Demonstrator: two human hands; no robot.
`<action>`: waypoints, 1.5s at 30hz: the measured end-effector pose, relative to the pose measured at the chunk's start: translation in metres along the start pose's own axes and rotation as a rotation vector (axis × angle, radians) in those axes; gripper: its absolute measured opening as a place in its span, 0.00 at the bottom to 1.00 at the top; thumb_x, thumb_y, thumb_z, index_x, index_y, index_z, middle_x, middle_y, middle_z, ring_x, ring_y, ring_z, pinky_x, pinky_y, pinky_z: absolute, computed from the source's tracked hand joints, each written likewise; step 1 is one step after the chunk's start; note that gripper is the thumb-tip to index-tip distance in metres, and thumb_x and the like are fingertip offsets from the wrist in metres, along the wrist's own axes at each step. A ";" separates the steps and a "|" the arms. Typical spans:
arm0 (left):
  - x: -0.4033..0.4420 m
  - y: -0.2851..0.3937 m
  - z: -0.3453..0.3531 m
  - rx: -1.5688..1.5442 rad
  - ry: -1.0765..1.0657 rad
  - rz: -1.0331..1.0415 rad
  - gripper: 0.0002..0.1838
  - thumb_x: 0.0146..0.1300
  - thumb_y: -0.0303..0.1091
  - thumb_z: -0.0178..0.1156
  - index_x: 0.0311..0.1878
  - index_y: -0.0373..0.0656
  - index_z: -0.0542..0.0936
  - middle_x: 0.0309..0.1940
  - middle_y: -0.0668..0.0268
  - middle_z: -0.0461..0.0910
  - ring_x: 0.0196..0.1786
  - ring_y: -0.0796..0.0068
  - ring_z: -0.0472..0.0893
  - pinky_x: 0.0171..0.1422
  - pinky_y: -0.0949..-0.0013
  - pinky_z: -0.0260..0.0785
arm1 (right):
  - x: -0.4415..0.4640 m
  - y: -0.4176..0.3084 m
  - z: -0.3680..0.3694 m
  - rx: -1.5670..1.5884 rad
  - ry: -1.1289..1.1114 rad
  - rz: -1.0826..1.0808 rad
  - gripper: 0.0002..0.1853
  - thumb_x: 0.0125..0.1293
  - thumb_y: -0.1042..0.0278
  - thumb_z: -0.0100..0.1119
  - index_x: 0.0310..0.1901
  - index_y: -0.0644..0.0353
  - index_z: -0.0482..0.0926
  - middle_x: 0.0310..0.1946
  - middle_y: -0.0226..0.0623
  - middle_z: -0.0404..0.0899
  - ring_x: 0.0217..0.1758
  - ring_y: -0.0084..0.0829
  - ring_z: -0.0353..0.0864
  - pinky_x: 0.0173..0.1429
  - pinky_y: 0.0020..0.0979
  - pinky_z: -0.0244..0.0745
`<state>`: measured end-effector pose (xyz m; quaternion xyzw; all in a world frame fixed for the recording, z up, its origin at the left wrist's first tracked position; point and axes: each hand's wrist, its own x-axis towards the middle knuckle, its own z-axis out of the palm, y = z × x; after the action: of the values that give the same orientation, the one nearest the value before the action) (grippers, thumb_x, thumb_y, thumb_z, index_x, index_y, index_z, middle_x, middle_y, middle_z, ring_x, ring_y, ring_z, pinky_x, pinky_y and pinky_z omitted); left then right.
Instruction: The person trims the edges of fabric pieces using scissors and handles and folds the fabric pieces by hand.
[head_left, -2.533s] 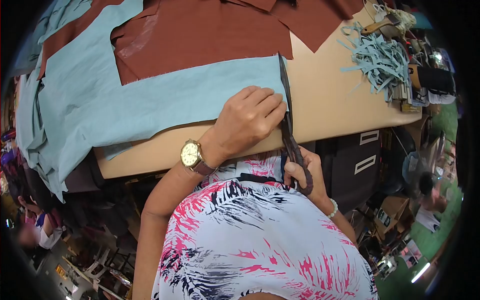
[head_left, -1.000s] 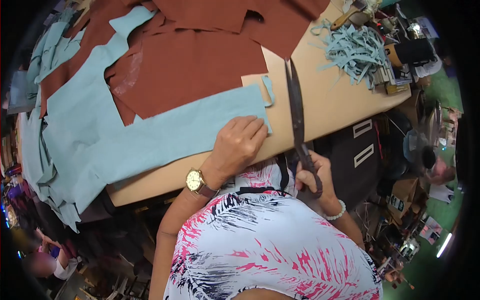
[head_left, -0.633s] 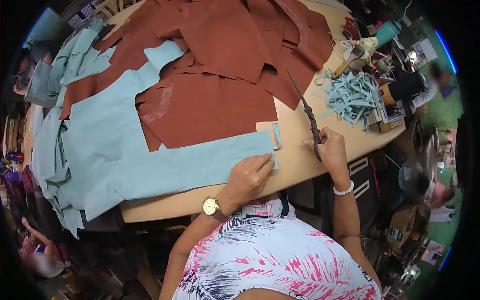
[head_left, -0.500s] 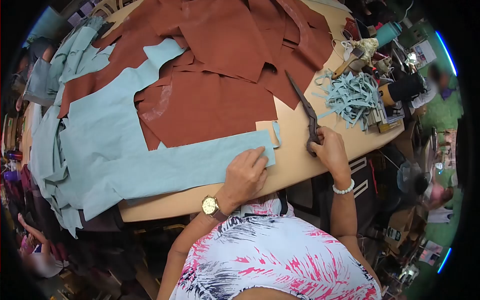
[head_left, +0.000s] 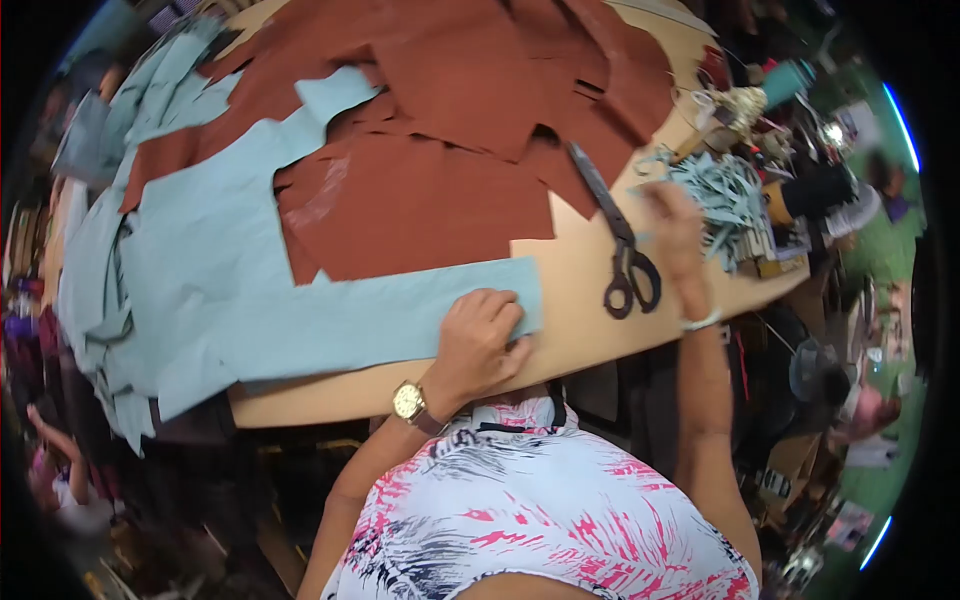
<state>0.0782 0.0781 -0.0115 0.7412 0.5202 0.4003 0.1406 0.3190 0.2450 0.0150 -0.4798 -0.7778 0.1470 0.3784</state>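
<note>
My loosely open left hand (head_left: 480, 335) bends over the blue cloth (head_left: 330, 325) beneath it; my outstretched right hand (head_left: 676, 222), its hold too blurred to tell, has scissors (head_left: 621, 235) just left, strips (head_left: 728, 200) right.

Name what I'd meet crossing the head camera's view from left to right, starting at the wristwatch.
Wristwatch, left hand, scissors, heap of pale blue strips, black cylindrical object.

My left hand (head_left: 480, 335) presses down, fingers bent; my right hand (head_left: 672, 225), blurred, reaches far and right, forearm extended.
</note>
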 end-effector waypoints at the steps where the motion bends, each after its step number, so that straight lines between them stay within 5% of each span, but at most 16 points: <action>1: 0.002 0.002 -0.002 0.012 -0.013 0.022 0.13 0.43 0.34 0.64 0.30 0.38 0.74 0.37 0.58 0.76 0.39 0.60 0.76 0.44 0.61 0.68 | 0.019 0.006 -0.022 -0.170 -0.002 0.066 0.07 0.59 0.74 0.51 0.37 0.66 0.77 0.32 0.46 0.78 0.36 0.38 0.77 0.43 0.34 0.70; 2: 0.003 0.004 -0.003 0.029 -0.024 0.038 0.14 0.43 0.37 0.65 0.29 0.38 0.74 0.38 0.57 0.76 0.40 0.59 0.75 0.45 0.60 0.67 | 0.033 0.023 -0.040 -0.294 0.044 0.007 0.08 0.60 0.73 0.53 0.40 0.65 0.76 0.29 0.38 0.77 0.34 0.28 0.76 0.41 0.28 0.71; 4: 0.002 0.005 -0.006 0.013 -0.039 0.032 0.18 0.43 0.41 0.66 0.31 0.38 0.75 0.40 0.57 0.76 0.42 0.58 0.75 0.47 0.60 0.67 | 0.060 0.046 -0.064 -0.438 0.002 0.091 0.10 0.61 0.68 0.53 0.40 0.65 0.77 0.37 0.45 0.79 0.40 0.38 0.79 0.44 0.31 0.71; 6: -0.002 0.006 -0.014 0.034 0.022 0.011 0.19 0.43 0.42 0.67 0.33 0.37 0.76 0.42 0.56 0.75 0.44 0.58 0.75 0.49 0.60 0.67 | 0.078 0.098 -0.077 -0.911 0.026 -0.193 0.16 0.61 0.59 0.53 0.40 0.64 0.78 0.40 0.48 0.78 0.45 0.43 0.76 0.49 0.38 0.68; 8: -0.003 0.008 -0.031 0.106 0.160 -0.017 0.19 0.45 0.40 0.67 0.36 0.37 0.77 0.44 0.55 0.75 0.46 0.58 0.75 0.50 0.60 0.67 | 0.095 0.064 -0.078 -0.872 -0.157 0.111 0.13 0.62 0.63 0.53 0.39 0.65 0.77 0.40 0.50 0.77 0.45 0.45 0.76 0.48 0.38 0.68; 12: -0.029 -0.009 -0.106 0.464 0.543 -0.262 0.17 0.47 0.33 0.65 0.41 0.38 0.77 0.43 0.55 0.77 0.47 0.58 0.76 0.50 0.60 0.68 | 0.073 -0.006 -0.011 -0.368 0.012 -0.118 0.07 0.61 0.71 0.51 0.37 0.64 0.73 0.30 0.50 0.74 0.37 0.46 0.74 0.40 0.38 0.68; 15: -0.070 -0.031 -0.185 0.875 0.761 -0.560 0.13 0.52 0.31 0.61 0.40 0.38 0.77 0.39 0.56 0.77 0.42 0.56 0.75 0.47 0.59 0.68 | 0.017 -0.094 0.053 -0.116 -0.270 -0.350 0.06 0.56 0.73 0.56 0.35 0.63 0.73 0.31 0.45 0.71 0.36 0.44 0.72 0.40 0.36 0.68; 17: -0.096 -0.037 -0.228 1.116 0.767 -0.741 0.12 0.54 0.34 0.60 0.40 0.38 0.77 0.36 0.56 0.76 0.41 0.56 0.74 0.45 0.59 0.66 | -0.017 -0.116 0.080 0.064 -0.397 -0.350 0.13 0.52 0.69 0.63 0.36 0.65 0.73 0.35 0.44 0.72 0.41 0.43 0.73 0.44 0.37 0.68; 23: -0.154 -0.070 -0.254 1.193 0.516 -0.992 0.16 0.56 0.39 0.60 0.40 0.35 0.77 0.38 0.54 0.77 0.42 0.53 0.76 0.46 0.59 0.67 | -0.077 -0.138 0.105 -0.074 -0.241 -0.321 0.10 0.53 0.72 0.61 0.34 0.66 0.73 0.43 0.47 0.72 0.49 0.44 0.70 0.50 0.40 0.66; 27: -0.175 -0.074 -0.226 0.943 0.695 -0.916 0.09 0.57 0.32 0.58 0.36 0.36 0.77 0.33 0.56 0.77 0.37 0.59 0.77 0.42 0.62 0.68 | -0.086 -0.139 0.096 0.082 -0.333 -0.118 0.07 0.52 0.76 0.60 0.31 0.66 0.72 0.45 0.47 0.72 0.48 0.44 0.71 0.49 0.38 0.67; 30: -0.171 -0.059 -0.226 0.840 1.085 -0.761 0.06 0.58 0.28 0.56 0.35 0.34 0.77 0.32 0.58 0.78 0.35 0.64 0.78 0.41 0.66 0.69 | -0.085 -0.150 0.086 0.360 -0.355 -0.080 0.07 0.50 0.81 0.58 0.26 0.65 0.68 0.40 0.46 0.75 0.40 0.40 0.75 0.44 0.36 0.70; 32: -0.157 -0.027 -0.253 1.121 1.260 -0.693 0.05 0.60 0.26 0.54 0.34 0.35 0.77 0.31 0.60 0.78 0.34 0.68 0.78 0.41 0.67 0.69 | -0.082 -0.170 0.064 0.571 -0.505 -0.006 0.09 0.48 0.82 0.57 0.24 0.64 0.66 0.36 0.46 0.77 0.38 0.39 0.76 0.42 0.36 0.71; 36: -0.205 0.034 -0.334 1.208 1.638 -0.321 0.06 0.61 0.30 0.54 0.35 0.37 0.77 0.33 0.60 0.77 0.36 0.66 0.76 0.41 0.65 0.67 | -0.065 -0.214 0.052 1.094 -0.905 -0.251 0.13 0.46 0.84 0.57 0.17 0.61 0.62 0.24 0.42 0.77 0.32 0.36 0.78 0.40 0.30 0.72; 39: -0.223 0.052 -0.352 1.130 1.658 -0.259 0.06 0.60 0.31 0.55 0.37 0.39 0.77 0.37 0.59 0.75 0.41 0.65 0.74 0.46 0.60 0.63 | -0.045 -0.239 0.051 1.301 -1.114 -0.360 0.15 0.46 0.84 0.60 0.15 0.60 0.62 0.22 0.41 0.76 0.30 0.34 0.78 0.36 0.27 0.71; 42: -0.160 0.005 -0.376 1.049 1.451 -0.326 0.08 0.59 0.32 0.56 0.40 0.41 0.76 0.42 0.58 0.73 0.46 0.63 0.71 0.51 0.55 0.60 | -0.038 -0.233 0.049 1.278 -1.133 -0.183 0.16 0.45 0.84 0.62 0.15 0.60 0.62 0.21 0.39 0.76 0.29 0.30 0.78 0.34 0.25 0.69; 45: -0.056 -0.068 -0.401 0.940 1.165 -0.345 0.10 0.58 0.33 0.57 0.43 0.43 0.76 0.46 0.57 0.71 0.51 0.61 0.69 0.55 0.50 0.56 | -0.046 -0.215 0.060 1.204 -0.832 0.060 0.17 0.46 0.83 0.63 0.17 0.59 0.61 0.21 0.34 0.72 0.25 0.21 0.70 0.30 0.21 0.62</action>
<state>-0.2713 -0.0259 0.1775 0.3007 0.7340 0.4355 -0.4257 0.1508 0.1071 0.0815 -0.1141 -0.6282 0.7293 0.2459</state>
